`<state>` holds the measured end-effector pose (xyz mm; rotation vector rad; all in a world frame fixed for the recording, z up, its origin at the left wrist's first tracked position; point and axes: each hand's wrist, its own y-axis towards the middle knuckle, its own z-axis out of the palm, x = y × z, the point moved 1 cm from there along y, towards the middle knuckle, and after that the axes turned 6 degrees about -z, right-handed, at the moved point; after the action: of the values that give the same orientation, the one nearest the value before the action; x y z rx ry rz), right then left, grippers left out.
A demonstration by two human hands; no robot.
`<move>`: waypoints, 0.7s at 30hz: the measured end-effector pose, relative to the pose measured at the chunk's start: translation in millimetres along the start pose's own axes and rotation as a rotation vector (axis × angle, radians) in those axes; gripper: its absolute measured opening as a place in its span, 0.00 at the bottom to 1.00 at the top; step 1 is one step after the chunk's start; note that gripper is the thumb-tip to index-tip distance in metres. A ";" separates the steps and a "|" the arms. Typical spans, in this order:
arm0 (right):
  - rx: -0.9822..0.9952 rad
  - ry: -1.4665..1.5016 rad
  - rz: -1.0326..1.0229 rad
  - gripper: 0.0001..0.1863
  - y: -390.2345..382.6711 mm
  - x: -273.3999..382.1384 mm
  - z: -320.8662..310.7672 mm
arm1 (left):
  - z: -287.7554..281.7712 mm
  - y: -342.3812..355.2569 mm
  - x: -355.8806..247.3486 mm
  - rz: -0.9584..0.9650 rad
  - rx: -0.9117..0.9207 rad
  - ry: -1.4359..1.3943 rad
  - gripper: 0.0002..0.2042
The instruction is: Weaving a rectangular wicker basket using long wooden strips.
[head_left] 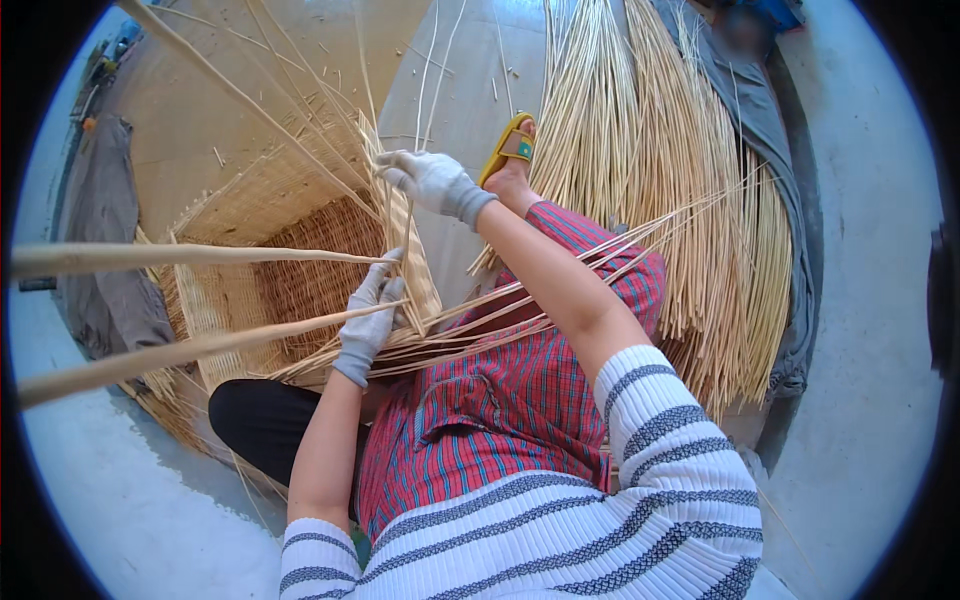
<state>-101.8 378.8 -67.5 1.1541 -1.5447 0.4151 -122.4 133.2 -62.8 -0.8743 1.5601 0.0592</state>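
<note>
A large woven wicker basket (318,270) lies tipped on its side before my left leg, its brown inner weave showing. My left hand (370,318), in a pale glove, is closed around the near part of the basket's light side wall (415,270), with fingers inside. Long upright rods (200,347) stick out past that hand to the left, close to the camera. At the far part of the same wall my right hand (430,183), gloved too, has its fingers bent and pinched on thin wicker rods that run away from me.
A thick bundle of loose wicker rods (650,180) lies on grey cloth (790,250) at the right. Several long rods (600,255) cross my checked apron (500,400). My sandalled foot (512,160) rests beyond my right hand. Grey cloth (105,220) lies left of the basket.
</note>
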 end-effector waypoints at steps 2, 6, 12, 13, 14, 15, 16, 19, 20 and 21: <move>0.301 -0.778 -0.088 0.21 14.4 2.4 -6.9 | 4.0 7.3 -2.9 -0.113 0.059 -0.049 0.23; 0.467 -0.933 0.010 0.18 12.5 30.7 -19.7 | 3.7 3.1 -7.6 -0.180 0.047 -0.082 0.22; 0.985 -0.622 0.151 0.13 -117.4 64.6 -72.4 | 2.6 5.6 -2.4 -0.031 0.072 0.044 0.23; 0.861 -0.557 0.215 0.11 -135.6 65.2 -72.4 | 4.9 7.5 -3.8 -0.030 0.061 0.031 0.23; 0.757 -0.557 0.103 0.10 -152.3 58.8 -70.5 | 6.7 9.1 -5.4 -0.029 0.049 0.017 0.23; 0.672 -0.601 0.105 0.08 -164.4 67.3 -66.0 | 5.7 7.6 -8.2 -0.070 0.061 0.027 0.23; 0.588 -0.641 0.097 0.08 -177.0 78.6 -57.9 | 4.4 8.3 -5.0 -0.073 0.058 0.027 0.23; 0.518 -0.691 0.049 0.07 -220.7 115.9 -37.7 | 7.0 7.2 -7.1 -0.072 0.083 0.068 0.24; 0.622 -0.674 0.158 0.08 -219.4 120.5 -38.9 | 7.8 8.7 -1.6 -0.071 0.081 0.069 0.24; 0.691 -0.686 0.216 0.08 -205.2 123.4 -44.8 | 4.9 9.8 5.7 0.041 0.041 0.135 0.24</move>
<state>103.9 263.6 -6.1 1.7889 -2.2223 0.7941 -123.3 139.8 -73.2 -0.8287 1.7000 -0.0027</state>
